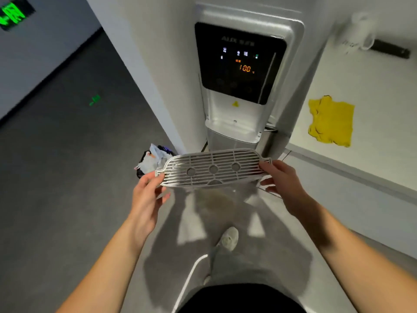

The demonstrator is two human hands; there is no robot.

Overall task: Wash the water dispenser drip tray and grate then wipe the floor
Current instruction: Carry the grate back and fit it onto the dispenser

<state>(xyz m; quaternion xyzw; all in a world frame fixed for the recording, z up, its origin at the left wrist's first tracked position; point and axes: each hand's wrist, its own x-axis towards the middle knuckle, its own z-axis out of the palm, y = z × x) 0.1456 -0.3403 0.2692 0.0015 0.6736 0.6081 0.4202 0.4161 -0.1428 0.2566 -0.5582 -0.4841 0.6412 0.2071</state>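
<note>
I hold the slotted grey grate flat in the air in front of the silver water dispenser. My left hand pinches its left end between thumb and fingers. My right hand grips its right end. The dispenser's drip shelf sits bare just above and behind the grate. The grey floor below shows a faint darker patch under the grate. No separate drip tray can be made out.
A yellow cloth lies on the white counter to the right. A bin with a plastic bag stands left of the dispenser. My shoe is on the floor below. A white mug sits on the counter.
</note>
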